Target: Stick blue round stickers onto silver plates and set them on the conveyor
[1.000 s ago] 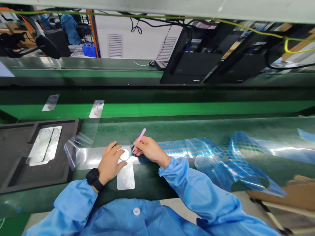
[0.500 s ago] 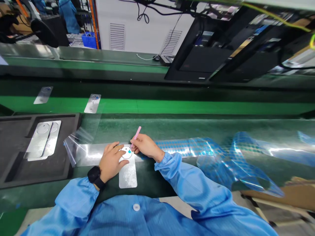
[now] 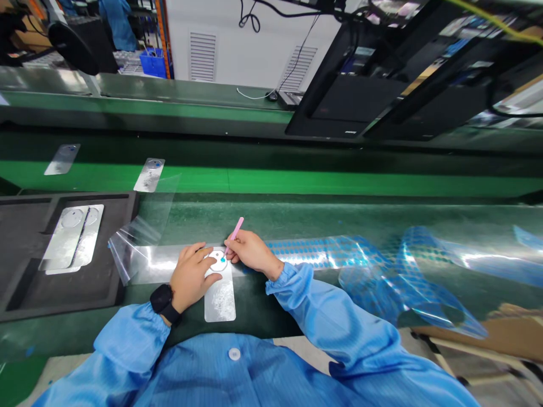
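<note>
A thin silvery plate [image 3: 220,299] with a round ring and a blue dot [image 3: 223,260] near its far end lies on the dark green bench. My left hand [image 3: 193,277] rests over its left edge, fingers spread, thumb on the plate. Pinched in my right hand [image 3: 250,252] are slim pink tweezers [image 3: 236,227], their lower tip at or very close to the blue dot. Beneath the plate's far end runs a clear film strip [image 3: 155,264], carrying rows of blue dots [image 3: 309,253] right of my hand.
A black foam tray [image 3: 121,243] at left holds two overlapping silvery plates [image 3: 63,240]. Two more plates, one nearer [image 3: 148,176] and one farther left [image 3: 62,160], lie on the bright green belt [image 3: 254,180]. Loose blue-dotted film [image 3: 382,288] curls at right.
The two plates on the green belt have shifted left. The view has tilted slightly; both hands and the tweezers stay nearly in place at the plate.
</note>
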The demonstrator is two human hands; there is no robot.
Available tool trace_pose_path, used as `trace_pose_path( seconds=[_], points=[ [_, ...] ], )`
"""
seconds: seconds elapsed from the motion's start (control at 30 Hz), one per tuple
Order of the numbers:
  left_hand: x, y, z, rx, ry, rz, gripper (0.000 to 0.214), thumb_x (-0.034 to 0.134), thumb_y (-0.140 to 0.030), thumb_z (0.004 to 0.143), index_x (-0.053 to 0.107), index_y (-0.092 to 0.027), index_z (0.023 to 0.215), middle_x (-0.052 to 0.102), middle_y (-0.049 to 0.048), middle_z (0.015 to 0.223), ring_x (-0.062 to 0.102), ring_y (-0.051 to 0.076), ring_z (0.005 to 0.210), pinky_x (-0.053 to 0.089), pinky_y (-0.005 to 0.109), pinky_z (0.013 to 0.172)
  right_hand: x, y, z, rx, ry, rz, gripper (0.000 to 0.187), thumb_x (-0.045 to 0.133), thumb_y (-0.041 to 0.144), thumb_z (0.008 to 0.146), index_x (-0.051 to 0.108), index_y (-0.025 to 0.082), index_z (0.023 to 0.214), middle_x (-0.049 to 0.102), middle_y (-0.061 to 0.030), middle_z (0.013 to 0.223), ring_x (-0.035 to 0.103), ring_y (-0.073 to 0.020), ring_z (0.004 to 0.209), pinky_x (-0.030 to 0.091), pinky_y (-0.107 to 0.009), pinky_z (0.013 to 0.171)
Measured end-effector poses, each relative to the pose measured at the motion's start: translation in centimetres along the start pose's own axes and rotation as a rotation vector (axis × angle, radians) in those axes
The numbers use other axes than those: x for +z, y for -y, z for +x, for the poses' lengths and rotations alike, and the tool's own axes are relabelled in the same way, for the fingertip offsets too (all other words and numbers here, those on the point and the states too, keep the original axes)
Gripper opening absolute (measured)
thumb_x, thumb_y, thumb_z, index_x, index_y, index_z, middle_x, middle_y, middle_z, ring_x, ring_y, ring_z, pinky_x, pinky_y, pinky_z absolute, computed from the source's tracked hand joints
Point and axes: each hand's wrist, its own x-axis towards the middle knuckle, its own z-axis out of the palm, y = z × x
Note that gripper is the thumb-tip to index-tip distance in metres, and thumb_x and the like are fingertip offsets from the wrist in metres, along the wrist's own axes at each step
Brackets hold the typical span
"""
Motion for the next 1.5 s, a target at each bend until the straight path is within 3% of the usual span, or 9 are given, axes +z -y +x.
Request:
trace_pose_path(
  seconds=[0.5, 0.8, 1.03, 1.23, 1.37, 1.5],
  points=[
    [-0.8, -0.7, 0.1, 0.037, -0.010, 0.024, 0.026, 0.063, -0.027, 0.081, 0.070, -0.025, 0.106, 0.063, 0.0107, 0.115, 0.048, 0.033, 0.117, 0.043, 0.053, 0.094, 0.1, -0.5, -0.1, -0.092, -0.030, -0.139, 0.016, 0.055, 0.012, 0.088, 0.056, 0.016, 0.072, 0.064, 0.0001, 0.060, 0.064, -0.0119, 0.053, 0.052, -0.019, 0.047],
    [-1.2, -1.4, 0.4, 0.001, 0.031, 0.056, 0.029, 0.062, -0.026, 0.077, 0.070, -0.027, 0.105, 0.063, 0.0107, 0.115, 0.047, 0.034, 0.118, 0.042, 0.052, 0.094, -0.4, -0.3, -0.7, -0.061, -0.062, -0.058, 0.012, 0.055, 0.013, 0.087, 0.055, 0.016, 0.076, 0.063, 0.0013, 0.057, 0.062, -0.0103, 0.047, 0.050, -0.018, 0.047],
    [-1.3, -1.8, 0.6, -0.017, 0.034, 0.064, 0.030, 0.063, -0.025, 0.074, 0.070, -0.028, 0.103, 0.062, 0.0100, 0.117, 0.048, 0.034, 0.117, 0.041, 0.051, 0.093, -0.5, -1.4, -1.1, -0.174, -0.041, -0.043, 0.007, 0.057, 0.017, 0.085, 0.057, 0.017, 0.078, 0.065, 0.0008, 0.060, 0.064, -0.0106, 0.053, 0.051, -0.018, 0.051],
    [-1.1, -1.9, 0.6, -0.020, 0.026, 0.080, 0.029, 0.064, -0.025, 0.073, 0.071, -0.028, 0.101, 0.062, 0.0112, 0.117, 0.048, 0.034, 0.117, 0.040, 0.052, 0.093, -0.7, -1.4, -0.9, -0.131, -0.108, -0.033, 0.010, 0.054, 0.020, 0.086, 0.054, 0.018, 0.077, 0.065, 0.0004, 0.060, 0.063, -0.0120, 0.051, 0.050, -0.021, 0.051],
    [-1.0, -2.0, 0.5, -0.036, 0.027, 0.059, 0.029, 0.063, -0.025, 0.074, 0.071, -0.028, 0.101, 0.061, 0.0115, 0.118, 0.047, 0.035, 0.119, 0.039, 0.053, 0.094, -1.4, -0.7, -0.8, -0.213, -0.180, -0.198, 0.018, 0.046, 0.016, 0.087, 0.053, 0.019, 0.071, 0.065, -0.0009, 0.065, 0.063, -0.0131, 0.060, 0.049, -0.023, 0.059],
    [-1.0, -2.1, 0.5, -0.069, 0.034, 0.068, 0.030, 0.064, -0.026, 0.074, 0.071, -0.030, 0.102, 0.058, 0.0121, 0.124, 0.043, 0.037, 0.123, 0.036, 0.055, 0.095, -1.6, 0.1, -0.8, -0.350, -0.177, -0.583, 0.018, 0.045, 0.008, 0.083, 0.058, 0.018, 0.075, 0.065, -0.0046, 0.079, 0.061, -0.0161, 0.077, 0.047, -0.026, 0.075]
  ],
)
